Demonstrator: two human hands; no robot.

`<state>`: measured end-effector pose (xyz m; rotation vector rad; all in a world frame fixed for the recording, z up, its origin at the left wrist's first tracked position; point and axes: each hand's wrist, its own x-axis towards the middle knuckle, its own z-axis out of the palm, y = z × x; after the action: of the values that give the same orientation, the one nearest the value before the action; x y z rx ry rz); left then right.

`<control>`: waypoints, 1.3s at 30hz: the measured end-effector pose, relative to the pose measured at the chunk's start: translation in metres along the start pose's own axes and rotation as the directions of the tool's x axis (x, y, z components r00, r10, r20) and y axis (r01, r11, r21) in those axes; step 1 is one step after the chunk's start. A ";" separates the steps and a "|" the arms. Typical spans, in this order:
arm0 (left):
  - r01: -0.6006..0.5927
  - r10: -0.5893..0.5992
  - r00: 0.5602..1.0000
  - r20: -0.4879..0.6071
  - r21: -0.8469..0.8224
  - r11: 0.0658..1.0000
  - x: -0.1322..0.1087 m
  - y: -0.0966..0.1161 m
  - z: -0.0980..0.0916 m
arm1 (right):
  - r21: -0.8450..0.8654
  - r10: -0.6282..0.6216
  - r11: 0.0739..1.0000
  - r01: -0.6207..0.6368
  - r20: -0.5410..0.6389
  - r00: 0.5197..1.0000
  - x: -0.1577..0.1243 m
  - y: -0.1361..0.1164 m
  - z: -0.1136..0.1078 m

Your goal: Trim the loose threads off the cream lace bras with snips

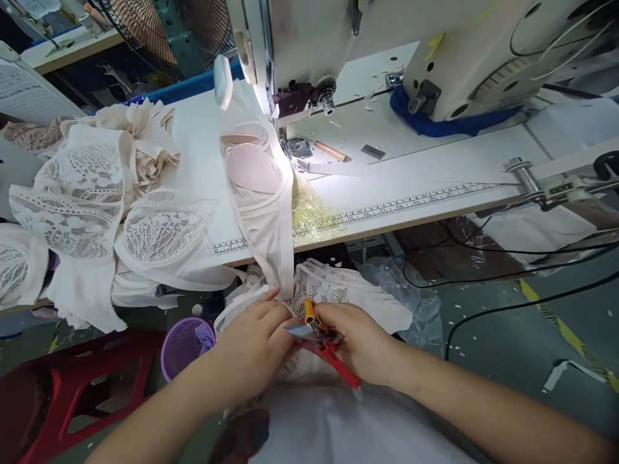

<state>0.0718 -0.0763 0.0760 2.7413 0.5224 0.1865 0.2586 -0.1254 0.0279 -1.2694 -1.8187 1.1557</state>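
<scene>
A cream bra (256, 171) lies at the sewing machine's needle, and its band hangs over the table's front edge. My left hand (258, 341) is closed on the lower end of the bra, by the white lace in my lap. In my right hand (365, 338) are thread snips (309, 312) with an orange handle part and a grey blade pointing left. A red pen-shaped piece (341, 366) with a pale tip also shows under the right fingers; whether it belongs to the snips I cannot tell. The hands almost touch, and fingers hide part of the tool.
Several lace bras (80, 174) are piled at the table's left. The sewing machine (309, 38) stands above a ruler strip (387, 209). A purple basket (181, 351) and a red stool (97, 386) stand below left. Black cables (507, 296) hang at right.
</scene>
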 end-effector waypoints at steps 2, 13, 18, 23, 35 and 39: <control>-0.001 0.002 1.000 0.027 -0.067 0.998 0.005 -0.007 0.003 | -0.056 0.015 0.998 -0.012 0.059 0.998 -0.002 0.003 -0.006; 0.176 -0.138 0.978 0.156 -0.266 0.948 0.013 -0.021 -0.002 | -0.261 0.043 0.965 0.017 0.222 0.974 -0.033 0.029 -0.052; 0.439 -0.343 0.892 0.295 -0.382 0.813 0.019 -0.029 0.000 | -0.247 0.108 0.968 -0.054 0.208 0.972 -0.046 0.049 -0.058; 0.540 -0.456 0.841 0.291 -0.393 0.744 0.025 -0.038 -0.002 | 0.007 0.172 0.985 -0.173 0.068 0.983 -0.045 0.065 -0.058; 0.733 -0.588 0.679 0.438 -0.383 0.562 0.012 -0.064 -0.002 | 0.041 0.429 0.897 -0.439 -0.318 0.846 -0.038 0.088 -0.046; 0.743 -0.592 0.668 0.451 -0.366 0.560 0.006 -0.059 -0.002 | 0.072 0.489 0.869 -0.489 -0.278 0.827 -0.032 0.082 -0.036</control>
<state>0.0571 -0.0220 0.0573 1.8059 1.2007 -0.2289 0.3320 -0.1325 -0.0326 -1.8717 -1.3115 1.1455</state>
